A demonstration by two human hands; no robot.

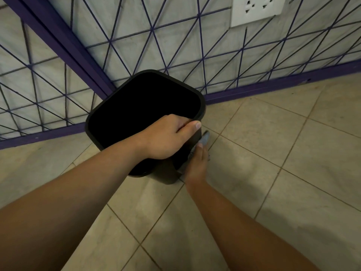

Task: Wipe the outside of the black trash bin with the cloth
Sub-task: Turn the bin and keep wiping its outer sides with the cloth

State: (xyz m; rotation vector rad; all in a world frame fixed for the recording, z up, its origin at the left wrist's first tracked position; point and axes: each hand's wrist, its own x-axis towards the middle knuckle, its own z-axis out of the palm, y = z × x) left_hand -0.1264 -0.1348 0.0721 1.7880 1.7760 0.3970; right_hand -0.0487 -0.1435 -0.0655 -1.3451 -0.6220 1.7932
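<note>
The black trash bin [109, 122] stands on the tiled floor in a corner, its open top facing me. My left hand [168, 137] grips the near right part of its rim, fingers inside and thumb along the outer edge. Lower down, my right hand [196, 165] presses a grey-blue cloth [205, 138] against the bin's right outer wall. Only a small tip of the cloth shows above my fingers; the rest is hidden between hand and bin.
Pale walls with a purple line pattern and purple skirting [273, 88] meet behind the bin. A white power socket [256, 8] sits high on the right wall. Beige floor tiles [273, 143] spread to the right and toward me.
</note>
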